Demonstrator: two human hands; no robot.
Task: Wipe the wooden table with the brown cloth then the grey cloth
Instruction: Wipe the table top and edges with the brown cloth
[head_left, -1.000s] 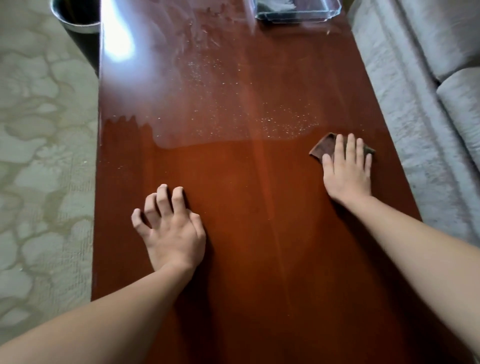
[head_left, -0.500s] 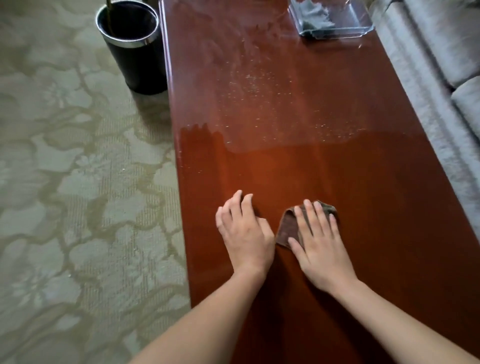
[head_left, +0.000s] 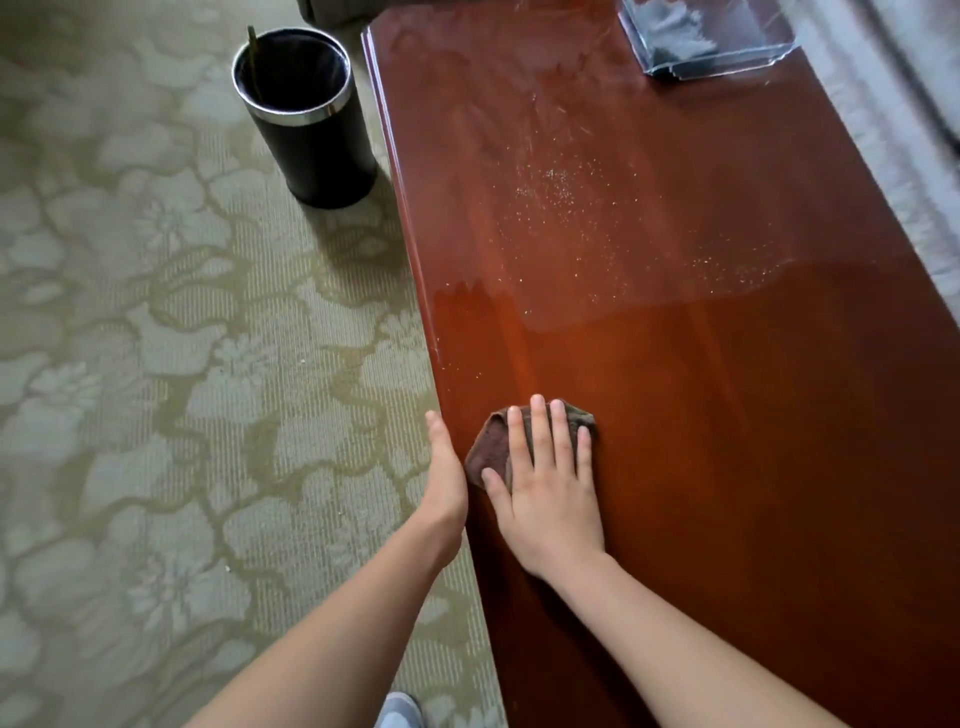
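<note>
The wooden table (head_left: 727, 415) is glossy red-brown, with pale crumbs and dust (head_left: 556, 187) across its far half. My right hand (head_left: 550, 488) lies flat, fingers spread, pressing the brown cloth (head_left: 491, 452) onto the tabletop close to the left edge. Most of the cloth is hidden under that hand. My left hand (head_left: 447, 478) is held edge-on against the table's left edge beside the cloth, holding nothing. The grey cloth (head_left: 670, 31) lies in a clear tray (head_left: 727, 57) at the far right of the table.
A black waste bin (head_left: 306, 114) with a silver rim stands on the patterned carpet (head_left: 156, 364) left of the table. A grey sofa (head_left: 924, 156) runs along the table's right side. A shoe tip (head_left: 397, 712) shows at the bottom.
My right hand has slid the brown cloth from the table's right side to its left edge. My left hand has left the tabletop and now sits edge-on against the left edge.
</note>
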